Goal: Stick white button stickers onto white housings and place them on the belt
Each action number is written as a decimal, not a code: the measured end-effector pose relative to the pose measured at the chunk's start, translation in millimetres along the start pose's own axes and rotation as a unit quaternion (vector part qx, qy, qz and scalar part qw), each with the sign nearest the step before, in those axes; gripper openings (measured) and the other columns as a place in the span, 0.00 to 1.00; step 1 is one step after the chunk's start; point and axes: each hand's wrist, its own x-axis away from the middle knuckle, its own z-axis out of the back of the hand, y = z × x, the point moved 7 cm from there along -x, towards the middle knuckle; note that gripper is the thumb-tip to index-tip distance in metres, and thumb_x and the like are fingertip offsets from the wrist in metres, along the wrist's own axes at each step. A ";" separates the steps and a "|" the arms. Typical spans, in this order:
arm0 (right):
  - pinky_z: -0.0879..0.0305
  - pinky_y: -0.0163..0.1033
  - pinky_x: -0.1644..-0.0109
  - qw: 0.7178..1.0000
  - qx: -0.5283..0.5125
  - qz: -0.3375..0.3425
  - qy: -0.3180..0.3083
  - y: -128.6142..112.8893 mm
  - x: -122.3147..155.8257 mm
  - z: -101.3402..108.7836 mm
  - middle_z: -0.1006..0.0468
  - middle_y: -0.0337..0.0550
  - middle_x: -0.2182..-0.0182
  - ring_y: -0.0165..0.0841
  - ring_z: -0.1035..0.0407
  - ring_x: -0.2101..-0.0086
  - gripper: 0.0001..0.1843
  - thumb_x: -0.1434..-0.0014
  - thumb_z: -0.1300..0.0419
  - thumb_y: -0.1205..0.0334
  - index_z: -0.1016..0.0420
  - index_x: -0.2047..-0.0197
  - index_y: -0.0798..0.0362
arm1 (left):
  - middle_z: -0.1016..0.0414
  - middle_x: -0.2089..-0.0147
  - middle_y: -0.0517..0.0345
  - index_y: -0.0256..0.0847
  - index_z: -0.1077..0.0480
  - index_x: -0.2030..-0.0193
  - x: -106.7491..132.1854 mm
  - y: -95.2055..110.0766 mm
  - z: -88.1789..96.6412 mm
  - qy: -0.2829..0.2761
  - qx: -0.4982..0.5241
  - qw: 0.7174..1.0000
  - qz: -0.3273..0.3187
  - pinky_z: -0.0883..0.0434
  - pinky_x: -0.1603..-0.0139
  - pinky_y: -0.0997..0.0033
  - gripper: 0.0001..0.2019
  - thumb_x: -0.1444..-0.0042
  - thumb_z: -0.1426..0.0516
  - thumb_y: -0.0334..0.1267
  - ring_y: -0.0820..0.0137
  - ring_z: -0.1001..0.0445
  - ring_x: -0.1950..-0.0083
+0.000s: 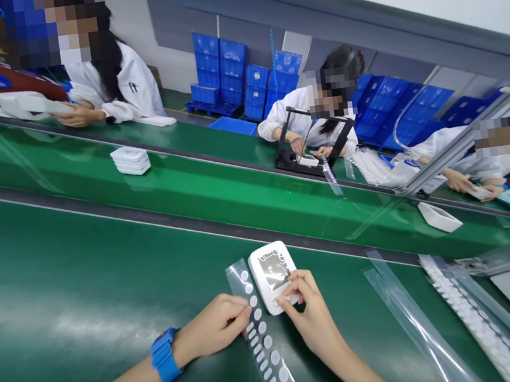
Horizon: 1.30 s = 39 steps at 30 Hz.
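A small white device (271, 271) with a grey screen lies on the green bench in front of me. My right hand (307, 311) presses its fingertips on the device's near end. A clear strip of round white stickers (264, 338) runs from beside the device toward me. My left hand (218, 327), with a blue wristband (164, 356), pinches that strip near its upper part.
A stack of white casings (131, 160) rides on the green conveyor (198, 185), and one white casing (439, 217) lies further right. More sticker strips (475, 319) lie at my right. Three people in white coats work across the belt; blue crates (241, 81) stand behind.
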 end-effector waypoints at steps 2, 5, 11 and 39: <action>0.35 0.38 0.62 1.000 -0.009 -0.001 0.011 3.3 -1.1 2.6 0.33 0.44 0.58 0.33 0.35 0.65 0.05 0.44 0.39 0.67 0.33 0.66 0.52 | 0.31 0.74 0.58 0.39 0.33 0.78 -0.6 -0.9 -0.5 -0.001 0.005 1.000 0.006 0.36 0.68 0.76 0.25 0.31 0.57 0.38 0.73 0.31 0.72; 0.36 0.36 0.66 0.999 -0.031 0.009 0.021 7.2 -2.5 4.7 0.32 0.43 0.61 0.31 0.36 0.69 0.03 0.42 0.41 0.65 0.32 0.64 0.52 | 0.31 0.74 0.59 0.39 0.34 0.78 -1.1 -1.9 -0.8 -0.002 0.008 1.000 0.008 0.36 0.68 0.75 0.24 0.31 0.58 0.39 0.73 0.32 0.73; 0.36 0.37 0.62 1.000 -0.017 0.009 0.019 5.7 -0.5 0.8 0.33 0.43 0.61 0.33 0.36 0.66 0.03 0.42 0.40 0.65 0.31 0.64 0.51 | 0.33 0.74 0.59 0.39 0.36 0.78 -2.9 -1.5 1.5 0.014 0.031 0.999 0.021 0.36 0.69 0.74 0.23 0.32 0.56 0.42 0.72 0.33 0.72; 0.36 0.37 0.52 0.988 -0.113 0.104 0.019 -2.5 33.1 -17.4 0.31 0.44 0.59 0.33 0.32 0.57 0.04 0.42 0.37 0.67 0.23 0.69 0.51 | 0.32 0.70 0.58 0.36 0.31 0.74 1.1 5.0 -30.7 0.046 0.212 0.965 0.147 0.32 0.69 0.76 0.23 0.35 0.52 0.49 0.73 0.31 0.71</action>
